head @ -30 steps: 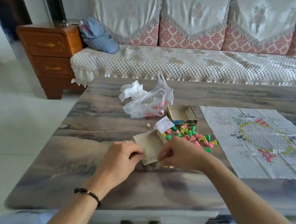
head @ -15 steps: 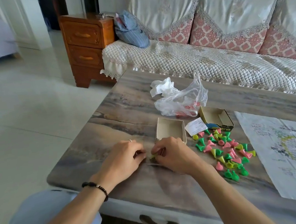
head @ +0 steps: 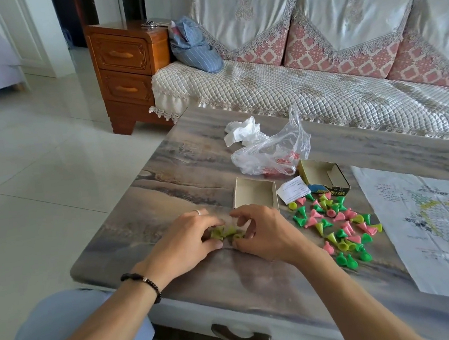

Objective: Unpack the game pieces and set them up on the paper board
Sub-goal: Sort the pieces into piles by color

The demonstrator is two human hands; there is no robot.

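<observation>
1. A small cluster of yellow-green pieces (head: 225, 232) lies on the table (head: 180, 180), just in front of the open box tray (head: 253, 194).
2. The left hand (head: 186, 243) and right hand (head: 266, 234) meet over this cluster, fingers curled and pinching it from both sides.
3. Loose pink, green and yellow pieces (head: 337, 227) are scattered right of the tray.
4. The paper board (head: 431, 220) lies further right of the tray.
5. A plastic bag (head: 274, 150) sits behind the tray, and the box lid (head: 324, 177) to its right.

Left hand (head: 186, 241) and right hand (head: 263, 235) meet knuckles-up, fingers curled, seemingly pinching.
</observation>
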